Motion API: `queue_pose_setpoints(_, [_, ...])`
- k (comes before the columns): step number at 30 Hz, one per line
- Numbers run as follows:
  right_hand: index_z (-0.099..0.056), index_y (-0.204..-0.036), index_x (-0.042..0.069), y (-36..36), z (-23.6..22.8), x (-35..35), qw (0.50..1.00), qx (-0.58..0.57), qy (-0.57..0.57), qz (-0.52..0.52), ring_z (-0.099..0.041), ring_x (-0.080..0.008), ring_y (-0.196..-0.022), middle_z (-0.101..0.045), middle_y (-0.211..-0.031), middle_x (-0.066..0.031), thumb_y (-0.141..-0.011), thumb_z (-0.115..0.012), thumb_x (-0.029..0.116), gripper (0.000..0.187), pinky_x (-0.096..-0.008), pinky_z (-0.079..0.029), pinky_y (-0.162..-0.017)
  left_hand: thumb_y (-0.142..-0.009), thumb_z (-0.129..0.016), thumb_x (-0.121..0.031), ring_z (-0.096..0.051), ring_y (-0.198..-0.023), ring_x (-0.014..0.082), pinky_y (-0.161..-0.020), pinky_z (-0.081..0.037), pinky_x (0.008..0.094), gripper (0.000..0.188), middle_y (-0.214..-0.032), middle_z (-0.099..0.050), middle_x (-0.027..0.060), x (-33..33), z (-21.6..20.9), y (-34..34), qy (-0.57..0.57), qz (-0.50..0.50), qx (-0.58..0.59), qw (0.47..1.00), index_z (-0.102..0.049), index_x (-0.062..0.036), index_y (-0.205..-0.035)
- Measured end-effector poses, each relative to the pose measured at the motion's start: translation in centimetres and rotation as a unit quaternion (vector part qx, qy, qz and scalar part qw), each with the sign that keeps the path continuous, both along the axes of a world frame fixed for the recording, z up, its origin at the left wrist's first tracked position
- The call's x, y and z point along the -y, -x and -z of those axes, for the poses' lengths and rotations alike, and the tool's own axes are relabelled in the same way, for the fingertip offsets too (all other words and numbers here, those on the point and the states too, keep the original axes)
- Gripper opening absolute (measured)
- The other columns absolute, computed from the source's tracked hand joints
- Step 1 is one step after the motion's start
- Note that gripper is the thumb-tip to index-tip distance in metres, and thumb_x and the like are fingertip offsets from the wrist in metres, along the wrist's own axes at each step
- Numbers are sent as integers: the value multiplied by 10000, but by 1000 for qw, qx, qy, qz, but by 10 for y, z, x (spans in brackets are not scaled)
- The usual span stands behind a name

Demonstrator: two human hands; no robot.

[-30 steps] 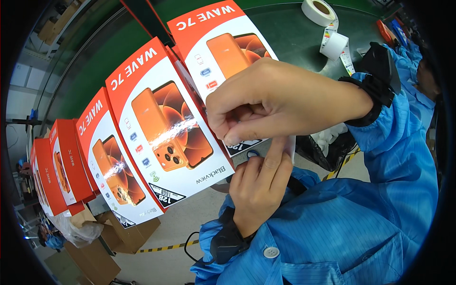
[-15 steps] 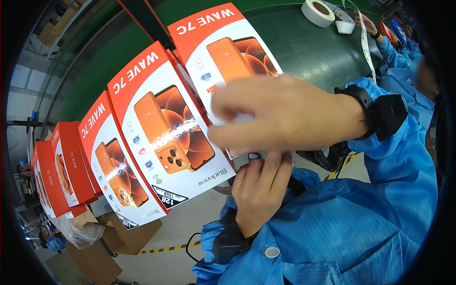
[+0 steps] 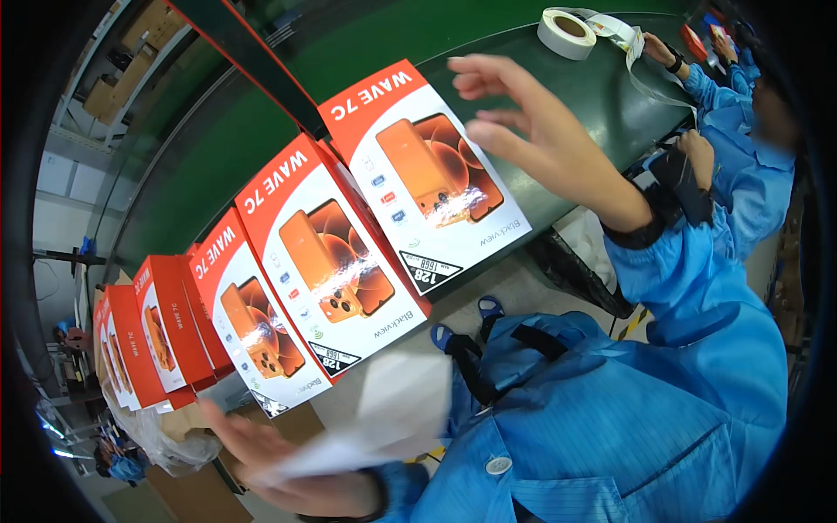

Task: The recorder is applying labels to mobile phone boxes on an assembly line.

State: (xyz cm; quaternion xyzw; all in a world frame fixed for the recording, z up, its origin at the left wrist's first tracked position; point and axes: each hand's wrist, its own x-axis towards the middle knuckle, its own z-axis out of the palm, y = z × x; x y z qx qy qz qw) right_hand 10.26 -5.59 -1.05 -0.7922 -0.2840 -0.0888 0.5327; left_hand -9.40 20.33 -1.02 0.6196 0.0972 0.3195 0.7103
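My right hand [image 3: 532,122] is raised over the far right corner of the rightmost phone box [image 3: 436,174], its fingers apart and nothing in them. At the lower left, my left hand [image 3: 288,471] is smeared by motion, with its fingers stretching toward the left. A blurred white sheet [image 3: 405,405] overlaps that hand and reaches up toward the boxes; whether the fingers grip it cannot be made out. Beside the rightmost box stands another red and white phone box [image 3: 336,261], and a third phone box [image 3: 257,322] follows further left. Each shows an orange phone.
More red boxes [image 3: 179,322] line up at the left along the green table [image 3: 514,74]. A roll of white labels [image 3: 567,35] lies at the far right, its strip running toward a co-worker's hand [image 3: 660,50]. Cardboard cartons [image 3: 196,497] and a black bag [image 3: 575,270] are lower down.
My hands have parted from the rightmost box: the right rose away toward its far corner, the left swung down and left. The white sheet has come into sight, and the boxes appear lower in view.
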Motion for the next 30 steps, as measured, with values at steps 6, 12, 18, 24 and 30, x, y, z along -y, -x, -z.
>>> queue_pose_setpoints(6, [-102,-1322,7,35,28,1,964,-238,-86,-83,-275,-186,-1183,-245,-1315,-136,-812,-533,222,701,-287,-251,-958,-906,-345,-272,-448,-817,115,-758,-372,258,263,-885,-471,52,-34,17,-34,1,90,-157,983,-429,-26,-947])
queue_pose_setpoints(12, [-246,-1291,13,41,1,88,936,-262,-235,-20,-396,-173,-1104,-371,-1239,-116,-752,-582,118,643,-278,-325,-918,-855,-455,-249,-423,-671,105,-613,-352,235,258,-683,-441,29,52,-21,-42,-183,136,-119,966,-453,-18,-739])
queue_pose_setpoints(18, [-219,-1278,-32,30,50,268,907,-282,-303,71,-469,-189,-1053,-407,-1208,-146,-757,-562,181,660,-282,-386,-882,-811,-512,-174,-101,-1196,491,-976,-164,392,223,-1242,-99,405,193,10,-128,-214,464,-88,855,-521,12,-935])
queue_pose_setpoints(24, [-240,-1281,-17,1,126,324,888,-368,-258,93,-441,-176,-1074,-371,-1243,-132,-733,-582,129,662,-284,-349,-911,-832,-469,-183,-124,-1188,498,-984,-137,451,273,-1215,-180,413,266,122,-164,-80,441,-178,876,-488,31,-999])
queue_pose_setpoints(30, [-305,-1256,7,-16,129,290,949,-176,114,237,-428,-167,-1071,-410,-1220,-109,-746,-538,84,566,-279,-338,-889,-831,-478,-164,-361,-1046,394,-914,-281,409,210,-1107,-390,259,270,136,-155,-271,238,-124,925,-499,32,-905])
